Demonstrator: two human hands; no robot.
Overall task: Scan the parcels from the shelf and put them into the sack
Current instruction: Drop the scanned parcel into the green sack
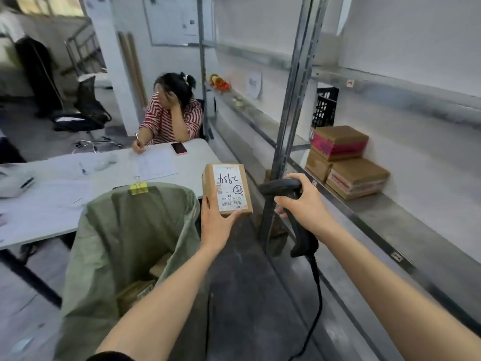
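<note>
Holding a small brown cardboard parcel (229,190), the left hand (217,225) cups its near end from below, with the thumb along the left edge. The box is rectangular. Its white paper label faces up, showing barcodes and handwritten digits. The right hand (303,204) is wrapped around a black plastic barcode scanner (282,187) with a trailing cable. The scanner's rounded head sits just right of the parcel, not touching it. The parcel hangs over the right rim of an open sack (125,230) of dull green woven fabric, fastened to a white table (65,204) by a yellow binder clip (138,188). Brown parcels lie inside the sack. To the right, three cardboard boxes (356,178) are stacked on a grey metal shelf (390,225).
</note>
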